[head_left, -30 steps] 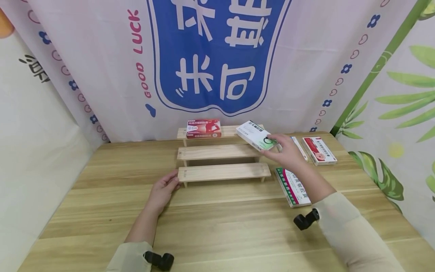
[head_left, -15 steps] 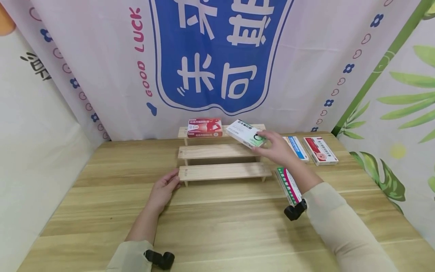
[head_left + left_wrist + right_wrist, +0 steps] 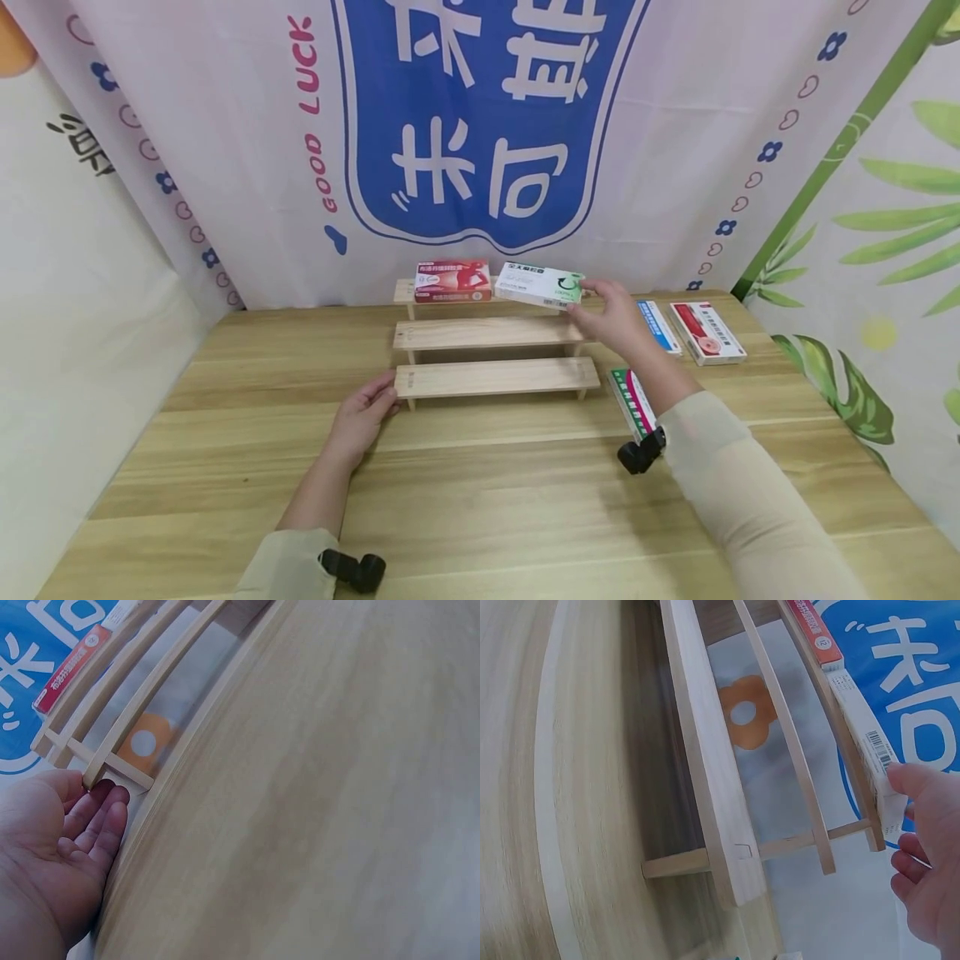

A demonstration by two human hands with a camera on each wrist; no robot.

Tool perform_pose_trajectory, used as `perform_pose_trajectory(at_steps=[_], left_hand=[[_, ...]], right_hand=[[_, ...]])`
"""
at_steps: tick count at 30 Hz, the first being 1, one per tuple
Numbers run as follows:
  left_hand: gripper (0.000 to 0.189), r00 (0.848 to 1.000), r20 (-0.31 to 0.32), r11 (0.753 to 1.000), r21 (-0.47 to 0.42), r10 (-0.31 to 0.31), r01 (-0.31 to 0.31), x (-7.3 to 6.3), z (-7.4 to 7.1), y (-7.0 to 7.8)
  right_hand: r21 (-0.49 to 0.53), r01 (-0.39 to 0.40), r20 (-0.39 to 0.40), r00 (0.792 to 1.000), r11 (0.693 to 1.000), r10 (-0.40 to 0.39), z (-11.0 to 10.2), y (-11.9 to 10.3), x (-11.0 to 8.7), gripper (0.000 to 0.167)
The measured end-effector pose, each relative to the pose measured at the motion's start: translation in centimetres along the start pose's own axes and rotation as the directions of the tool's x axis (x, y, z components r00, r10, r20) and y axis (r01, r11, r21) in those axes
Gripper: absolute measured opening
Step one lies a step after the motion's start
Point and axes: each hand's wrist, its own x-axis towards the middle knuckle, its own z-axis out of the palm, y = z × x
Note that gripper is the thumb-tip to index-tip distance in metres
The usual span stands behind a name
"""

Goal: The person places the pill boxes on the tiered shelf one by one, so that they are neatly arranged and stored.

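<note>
A three-tier wooden display rack (image 3: 495, 379) stands at the back of the table. My left hand (image 3: 362, 421) pinches the left end of its lowest board; the left wrist view shows thumb and fingertips at that board end (image 3: 96, 769). On the top tier, a white and green medicine box (image 3: 534, 285) lies beside a red medicine box (image 3: 452, 283). My right hand (image 3: 613, 318) grips the white box by its right end, thumb on the front edge. In the right wrist view this box (image 3: 861, 724) runs along the top board, end close to the red one (image 3: 814, 634).
Right of the rack lie a blue and white box (image 3: 658, 327), a red and white box (image 3: 707, 333) and a green and white box (image 3: 632, 400), the last partly covered by the right forearm. A printed curtain (image 3: 262, 167) hangs behind the table (image 3: 480, 517).
My right hand has moved the white box left onto the top tier and turned it nearly parallel to the board, next to the red box. My left hand has stayed at the rack.
</note>
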Motion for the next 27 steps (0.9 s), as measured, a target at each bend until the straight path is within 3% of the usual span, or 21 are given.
perform_pose_trajectory(at_steps=[16,27], left_hand=[[0.042,1.0,0.006,1.0,0.001,-0.001,0.001,0.1,-0.1,-0.4],[0.043,1.0,0.005,1.0,0.019,-0.002,0.002,0.0,-0.1,-0.4]], right_hand=[[0.147,-0.073,-0.018,0.997,0.986,0.077,0.7,0.1,0.9,0.055],[0.145,-0.062,-0.057,0.996,0.988,0.071,1.1,0.0,1.6,0.053]])
